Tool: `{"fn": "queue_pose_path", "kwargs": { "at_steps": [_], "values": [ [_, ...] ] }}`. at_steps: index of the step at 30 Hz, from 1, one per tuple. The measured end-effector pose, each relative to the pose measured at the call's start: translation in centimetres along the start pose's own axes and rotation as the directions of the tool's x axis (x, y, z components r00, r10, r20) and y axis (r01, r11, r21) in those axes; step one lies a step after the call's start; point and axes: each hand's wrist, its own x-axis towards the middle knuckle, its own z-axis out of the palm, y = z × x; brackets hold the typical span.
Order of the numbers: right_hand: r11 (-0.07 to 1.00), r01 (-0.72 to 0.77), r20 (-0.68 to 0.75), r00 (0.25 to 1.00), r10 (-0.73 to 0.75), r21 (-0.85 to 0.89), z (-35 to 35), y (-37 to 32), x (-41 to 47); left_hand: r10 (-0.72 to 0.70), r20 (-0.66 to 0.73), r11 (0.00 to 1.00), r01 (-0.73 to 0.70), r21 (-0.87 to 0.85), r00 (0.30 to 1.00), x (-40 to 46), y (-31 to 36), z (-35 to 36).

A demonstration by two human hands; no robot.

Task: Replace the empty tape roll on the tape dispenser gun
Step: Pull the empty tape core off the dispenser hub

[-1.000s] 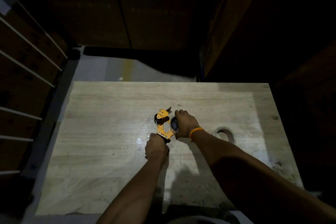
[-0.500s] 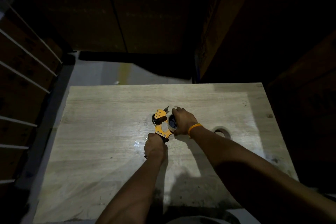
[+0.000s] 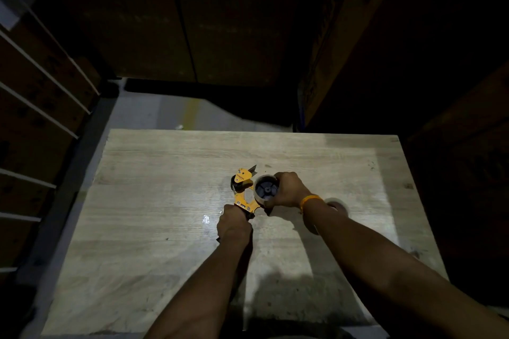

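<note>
An orange tape dispenser gun [image 3: 243,190] lies near the middle of the wooden table [image 3: 154,201]. My left hand [image 3: 234,224] is closed around its handle at the near end. My right hand [image 3: 289,190] grips a tape roll [image 3: 264,177] around the gun's dark spool hub [image 3: 265,189], whose spokes face up. A second tape roll [image 3: 337,205] lies on the table to the right, partly hidden behind my right forearm, which wears an orange wristband.
Dark cardboard boxes [image 3: 192,22] stand beyond the table's far edge and to the right. A rack with white rails [image 3: 41,69] runs along the left. A strip of grey floor [image 3: 165,110] shows past the far edge.
The roll in my right hand has turned so the hub's open face now points up at the camera. My left hand stays on the handle.
</note>
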Motion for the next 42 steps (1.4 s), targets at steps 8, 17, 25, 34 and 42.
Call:
{"fn": "queue_pose_path", "kwargs": {
  "at_steps": [8,17,25,34,42],
  "values": [
    [0.983,0.010,-0.115,0.993,0.012,0.186,1.6,1.1,-1.1,0.026,0.011,1.000,-0.026,-0.004,1.000,0.3,-0.3,0.4],
    [0.742,0.109,-0.184,0.983,0.020,0.661,3.6,2.8,-3.3,0.141,0.255,0.929,-0.040,-0.367,0.957,-3.0,1.5,-0.9],
    [0.797,0.136,-0.219,0.976,-0.004,0.589,1.8,2.1,-3.4,0.225,0.540,0.796,0.167,-0.582,0.811,-6.8,1.3,-0.8],
    [0.924,0.232,-0.260,0.953,-0.154,0.305,0.7,-0.2,-4.0,0.197,0.554,0.980,-0.162,-0.111,0.809,-6.0,-0.6,-5.8],
    [0.968,0.235,-0.204,0.956,-0.213,0.091,0.0,-1.1,-5.0,0.483,0.121,0.836,-0.498,0.230,0.867,-3.2,2.3,-12.6]
  ]
}}
